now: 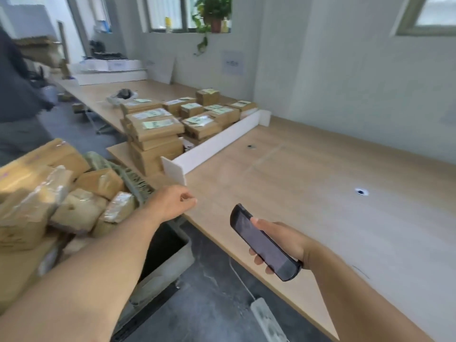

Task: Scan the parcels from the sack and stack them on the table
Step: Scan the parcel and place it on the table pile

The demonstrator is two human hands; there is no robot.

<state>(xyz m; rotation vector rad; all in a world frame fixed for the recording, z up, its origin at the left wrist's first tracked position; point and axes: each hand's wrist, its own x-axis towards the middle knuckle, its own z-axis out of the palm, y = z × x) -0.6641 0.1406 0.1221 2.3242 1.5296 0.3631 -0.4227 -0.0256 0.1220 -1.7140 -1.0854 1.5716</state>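
Note:
My right hand holds a black handheld scanner just over the near edge of the wooden table. My left hand hovers at the table's edge with its fingers curled shut and nothing in it. To its left a woven sack lies open with several brown taped parcels spilling from it. Further back on the table, stacked cardboard parcels with pale green labels stand behind a white divider.
A person in dark clothes stands at the far left. White boxes sit at the table's far end, a potted plant on the windowsill. A grey bin and a power strip are on the floor below.

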